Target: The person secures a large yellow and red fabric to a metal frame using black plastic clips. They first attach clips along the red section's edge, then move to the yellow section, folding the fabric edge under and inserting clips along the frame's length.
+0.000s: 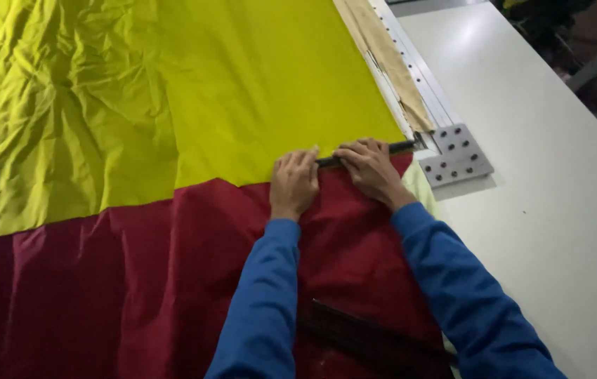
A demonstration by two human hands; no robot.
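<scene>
Both hands, left hand [294, 182] and right hand [371, 168], press flat with fingers curled over one thin black straight bar [365, 154], a light grip at the seam. One yellow-green crinkled fabric sheet [172, 91] spreads toward 11 o'clock, one dark red fabric sheet [102, 281] toward 7 o'clock, on the white counter [544, 175]; one perforated grey metal plate [456, 156] sits at 3 o'clock.

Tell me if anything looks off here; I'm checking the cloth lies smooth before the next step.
The yellow fabric is heavily creased and puckered on its left side, while its right part lies flat. The red fabric looks smooth. Both hands, left hand and right hand, press along the dark strip at the seam.
</scene>
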